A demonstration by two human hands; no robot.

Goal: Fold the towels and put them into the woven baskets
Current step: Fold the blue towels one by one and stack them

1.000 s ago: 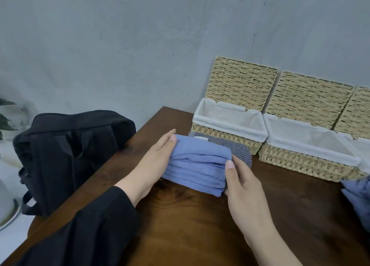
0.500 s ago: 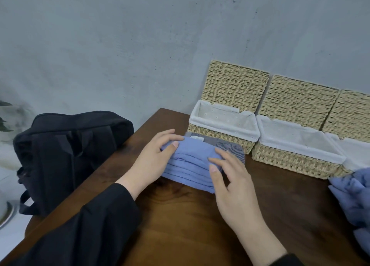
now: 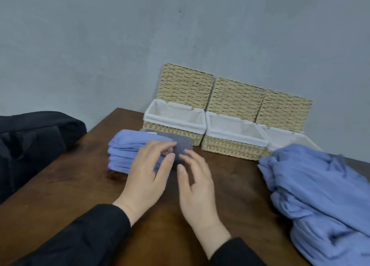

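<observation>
Nearest the camera, two black sleeves (image 3: 84, 237) run up to the hands over the dark wooden table (image 3: 60, 195). The left hand (image 3: 148, 175) lies on the near right end of the folded blue towel (image 3: 128, 151), its fingers curled over the stack with the thumb reaching toward the end face — a light grip on the cloth, as far as can be told. The right hand (image 3: 195, 185) hovers just beside it, fingers loose and spread, holding nothing. The towel lies directly ahead of both hands, its long axis running left to right, with a grey striped towel (image 3: 183, 145) tucked against its far right end. Behind that, touching or nearly so, stands the leftmost woven basket (image 3: 174, 128), lid up, white lining showing — two more baskets (image 3: 232, 147) continue the row rightward. To the right sits an unfolded blue heap (image 3: 320, 195); to the left, a black bag (image 3: 34, 137). The left hand is nearer, so the lift into that basket likely goes forward and slightly right.
</observation>
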